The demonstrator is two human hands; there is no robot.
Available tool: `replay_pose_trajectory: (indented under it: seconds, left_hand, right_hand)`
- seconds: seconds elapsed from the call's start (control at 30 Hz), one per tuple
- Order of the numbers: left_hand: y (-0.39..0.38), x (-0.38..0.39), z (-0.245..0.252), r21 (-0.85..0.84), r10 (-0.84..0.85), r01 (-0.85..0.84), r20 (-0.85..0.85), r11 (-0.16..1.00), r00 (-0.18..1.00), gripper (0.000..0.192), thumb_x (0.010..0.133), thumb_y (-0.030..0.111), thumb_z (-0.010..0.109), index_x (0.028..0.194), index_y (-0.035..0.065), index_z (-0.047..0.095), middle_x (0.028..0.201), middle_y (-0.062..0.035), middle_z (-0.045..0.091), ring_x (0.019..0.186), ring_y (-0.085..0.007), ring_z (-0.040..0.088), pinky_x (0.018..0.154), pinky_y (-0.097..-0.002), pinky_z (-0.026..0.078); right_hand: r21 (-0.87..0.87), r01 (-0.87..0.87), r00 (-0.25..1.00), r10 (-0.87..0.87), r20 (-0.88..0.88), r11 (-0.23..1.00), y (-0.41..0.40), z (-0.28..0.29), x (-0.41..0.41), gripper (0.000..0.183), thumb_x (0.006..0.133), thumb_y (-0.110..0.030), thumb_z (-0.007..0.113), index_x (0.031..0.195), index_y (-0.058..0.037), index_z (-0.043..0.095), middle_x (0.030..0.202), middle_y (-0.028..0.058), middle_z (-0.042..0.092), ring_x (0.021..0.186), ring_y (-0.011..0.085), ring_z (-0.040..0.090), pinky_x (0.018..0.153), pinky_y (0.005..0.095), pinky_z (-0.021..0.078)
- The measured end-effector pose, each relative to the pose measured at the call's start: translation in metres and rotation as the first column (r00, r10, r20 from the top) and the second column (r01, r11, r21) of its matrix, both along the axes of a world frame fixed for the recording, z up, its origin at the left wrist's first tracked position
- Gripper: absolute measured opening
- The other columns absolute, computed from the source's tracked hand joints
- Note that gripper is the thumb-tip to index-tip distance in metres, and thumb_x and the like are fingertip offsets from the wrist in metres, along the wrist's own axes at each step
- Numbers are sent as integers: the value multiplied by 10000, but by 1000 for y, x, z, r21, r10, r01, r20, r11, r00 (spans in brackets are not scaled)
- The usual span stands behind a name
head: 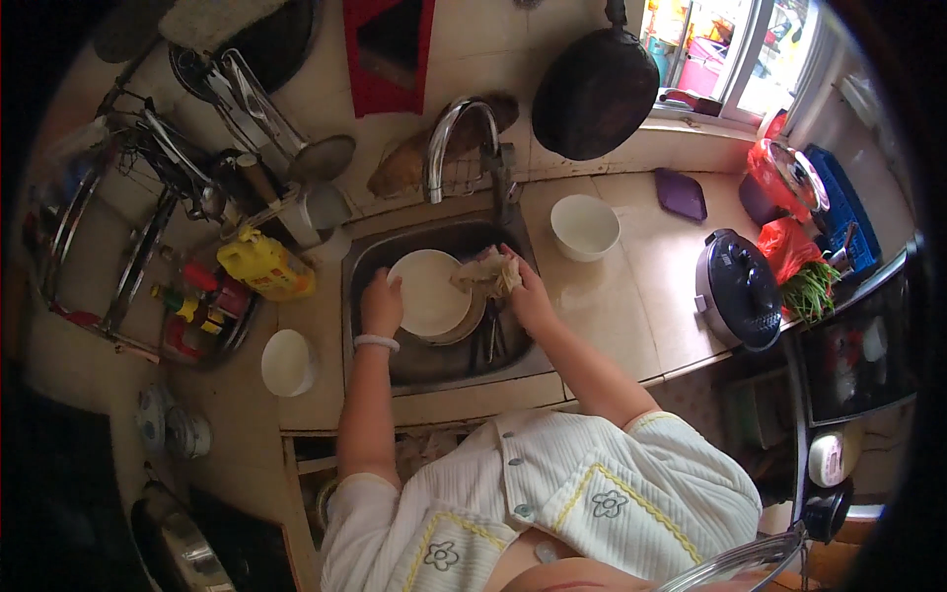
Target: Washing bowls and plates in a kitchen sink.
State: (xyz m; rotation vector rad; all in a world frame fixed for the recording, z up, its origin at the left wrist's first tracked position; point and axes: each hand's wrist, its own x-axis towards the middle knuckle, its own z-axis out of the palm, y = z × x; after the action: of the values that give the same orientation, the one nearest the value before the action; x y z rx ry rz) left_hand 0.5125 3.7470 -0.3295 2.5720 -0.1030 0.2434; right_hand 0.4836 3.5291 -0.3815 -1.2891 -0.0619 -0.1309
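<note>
My left hand (382,303) grips the left rim of a white bowl (429,292), tilted over the metal sink (436,377). In my right hand (527,296) is a crumpled pale dishcloth (484,274), close to the bowl's right rim. Beneath that bowl another pale dish (462,329) shows only in part. Several dark, thin utensils (490,337) lie in the sink below my right hand. The chrome faucet (462,107) arches over the back of the sink; I cannot tell whether water runs from it.
White bowls stand on the counter right (584,228) and left (287,362) of the sink. A yellow detergent jug (266,264) and a utensil rack (255,181) are at the left. Rightward are a purple lid (681,194), a black-topped cooker (740,288) and green vegetables (810,292). A black pan (595,92) hangs behind.
</note>
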Motion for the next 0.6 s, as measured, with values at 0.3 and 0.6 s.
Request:
replay_pose_trajectory:
  seconds: [0.3, 0.6]
  left_hand:
    - [11, -15, -89, -491, 106, -175, -165, 853, 981, 336, 792, 98, 481, 1098, -35, 444, 1028, -175, 537, 942, -264, 527, 814, -317, 393]
    - [-3, -36, -69, -868, -182, -247, -352, 432, 918, 390, 789, 26, 455, 1173, 2, 386, 1125, -115, 479, 1020, -216, 474, 855, -300, 372]
  right_hand:
    - [7, 108, 976, -107, 191, 994, 26, 33, -25, 434, 885, -145, 336, 1292, -41, 228, 1287, 94, 315, 1169, 177, 311, 960, 275, 242]
    - [-449, 102, 863, 145, 483, 888, 44, 28, -36, 481, 809, -164, 408, 1262, -51, 293, 1318, 135, 264, 1224, 267, 239, 993, 335, 192]
